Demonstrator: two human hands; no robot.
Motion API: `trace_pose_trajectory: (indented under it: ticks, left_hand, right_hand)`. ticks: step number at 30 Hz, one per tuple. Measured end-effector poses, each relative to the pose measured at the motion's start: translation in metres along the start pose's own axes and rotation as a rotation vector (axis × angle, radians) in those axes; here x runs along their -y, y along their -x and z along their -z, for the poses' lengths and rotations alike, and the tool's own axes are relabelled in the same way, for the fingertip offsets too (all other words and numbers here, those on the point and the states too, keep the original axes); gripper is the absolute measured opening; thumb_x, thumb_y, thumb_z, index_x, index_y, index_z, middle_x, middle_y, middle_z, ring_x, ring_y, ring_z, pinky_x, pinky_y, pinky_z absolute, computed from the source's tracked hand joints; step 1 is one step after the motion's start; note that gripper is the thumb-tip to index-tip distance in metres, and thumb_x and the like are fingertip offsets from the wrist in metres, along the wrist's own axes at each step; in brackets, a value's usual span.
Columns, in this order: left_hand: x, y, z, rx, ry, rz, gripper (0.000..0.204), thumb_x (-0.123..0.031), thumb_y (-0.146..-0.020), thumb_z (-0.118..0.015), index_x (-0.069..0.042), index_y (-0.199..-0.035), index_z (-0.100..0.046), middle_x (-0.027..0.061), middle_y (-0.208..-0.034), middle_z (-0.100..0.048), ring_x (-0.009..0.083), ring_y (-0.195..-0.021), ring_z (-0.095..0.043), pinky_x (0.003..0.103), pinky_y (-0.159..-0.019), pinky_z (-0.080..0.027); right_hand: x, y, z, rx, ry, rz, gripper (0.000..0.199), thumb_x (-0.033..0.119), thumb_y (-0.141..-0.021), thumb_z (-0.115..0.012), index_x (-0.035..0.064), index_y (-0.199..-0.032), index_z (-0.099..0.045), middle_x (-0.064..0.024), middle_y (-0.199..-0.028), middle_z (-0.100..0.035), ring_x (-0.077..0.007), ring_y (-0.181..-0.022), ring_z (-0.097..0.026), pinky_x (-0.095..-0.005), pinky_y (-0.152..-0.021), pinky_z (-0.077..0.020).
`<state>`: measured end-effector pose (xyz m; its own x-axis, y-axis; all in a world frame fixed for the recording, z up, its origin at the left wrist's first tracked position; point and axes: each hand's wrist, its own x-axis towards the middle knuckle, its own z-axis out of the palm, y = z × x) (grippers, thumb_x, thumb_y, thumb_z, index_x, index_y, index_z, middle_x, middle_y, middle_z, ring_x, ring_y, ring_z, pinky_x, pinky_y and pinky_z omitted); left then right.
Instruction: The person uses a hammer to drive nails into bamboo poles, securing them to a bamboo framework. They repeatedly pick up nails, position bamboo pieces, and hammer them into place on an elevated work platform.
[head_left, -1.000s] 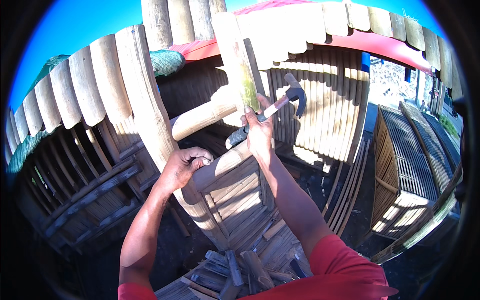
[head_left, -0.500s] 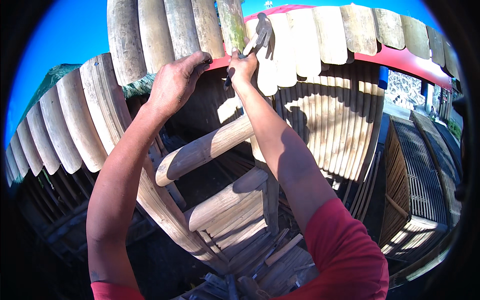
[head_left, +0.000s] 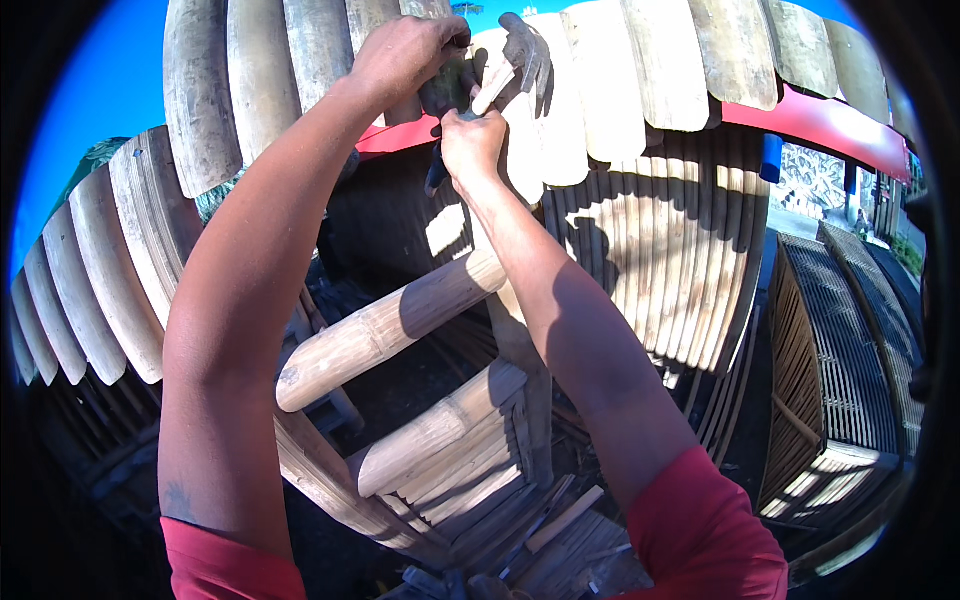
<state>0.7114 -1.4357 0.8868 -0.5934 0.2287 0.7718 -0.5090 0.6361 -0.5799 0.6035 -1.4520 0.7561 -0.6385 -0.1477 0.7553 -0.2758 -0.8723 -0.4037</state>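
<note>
Hammer [head_left: 520, 60] and split bamboo slats [head_left: 590, 90] meet at the top of the view, far up and a little right of centre, where both arms reach overhead toward a row of pale slats that overhang like eaves. The right hand [head_left: 472, 145] is wrapped around the pale wooden handle low down, fingers pressed together in a full fist, with the dark metal claw head tilted up and to the right above it, just in front of the slats. The left hand [head_left: 405, 50] is up against a slat to the left of the head, its fingers curled close together as if pinching something small against the bamboo; what they hold, if anything, is too hidden to tell. As a judgement, the hammer is top-heavy and rigid, its smooth handle best gripped near the end for swing, or nearer the head for short, careful taps at this awkward reach. The slats look stiff along their length, light and dry, and likely to split along the grain if struck near an edge. Nearer and lower, thick round bamboo rungs [head_left: 385, 330] of a ladder-like frame cross the middle of the view, solid and hard-skinned, probably slippery where polished. A slatted bamboo wall [head_left: 660, 260] stands behind on the right, and a red roof edge [head_left: 810, 120] runs above it.
</note>
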Motion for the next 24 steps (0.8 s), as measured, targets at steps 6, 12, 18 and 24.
trace_pose_trajectory:
  ticks: [6, 12, 18, 24]
  left_hand:
    - [0.017, -0.007, -0.026, -0.060, -0.125, -0.157, 0.030, -0.031, -0.093, -0.065, -0.017, -0.120, -0.066, 0.0070, -0.118, -0.071, 0.0318, -0.105, -0.069, 0.046, -0.092, -0.054]
    - [0.007, -0.001, -0.030, 0.077, -0.085, 0.054, 0.036, -0.033, -0.095, -0.063, -0.018, -0.127, -0.064, 0.0040, -0.134, -0.064, 0.0301, -0.118, -0.064, 0.044, -0.098, -0.053]
    - [0.004, 0.002, -0.034, 0.021, -0.090, 0.103, 0.037, -0.035, -0.095, -0.062, -0.018, -0.127, -0.066, 0.0000, -0.145, -0.057, 0.0296, -0.120, -0.063, 0.043, -0.101, -0.052]
    - [-0.004, 0.000, -0.020, 0.088, -0.126, 0.107, 0.035, -0.034, -0.095, -0.062, -0.018, -0.126, -0.067, 0.0015, -0.144, -0.058, 0.0301, -0.125, -0.060, 0.040, -0.114, -0.041]
  right_hand:
    - [0.004, 0.004, -0.003, 0.009, -0.012, 0.169, 0.054, 0.001, -0.091, -0.067, -0.0067, -0.142, -0.050, -0.0083, -0.094, -0.067, -0.0105, -0.066, -0.060, -0.0271, -0.062, -0.0493]
    - [0.019, 0.039, 0.039, 0.116, 0.101, -0.194, 0.038, 0.021, -0.094, -0.075, -0.0027, -0.120, -0.063, -0.0152, -0.095, -0.069, -0.0185, -0.070, -0.067, -0.0369, -0.068, -0.0539]
    - [0.050, 0.097, 0.072, -0.046, -0.155, 0.367, 0.059, 0.040, -0.107, -0.049, 0.0032, -0.148, -0.027, -0.0068, -0.095, -0.052, -0.0105, -0.064, -0.052, -0.0264, -0.055, -0.0477]
    - [0.063, 0.089, 0.100, 0.177, 0.293, 0.058, 0.040, 0.020, -0.107, -0.047, 0.0000, -0.140, -0.038, -0.0153, -0.092, -0.063, -0.0226, -0.071, -0.064, -0.0397, -0.065, -0.0523]
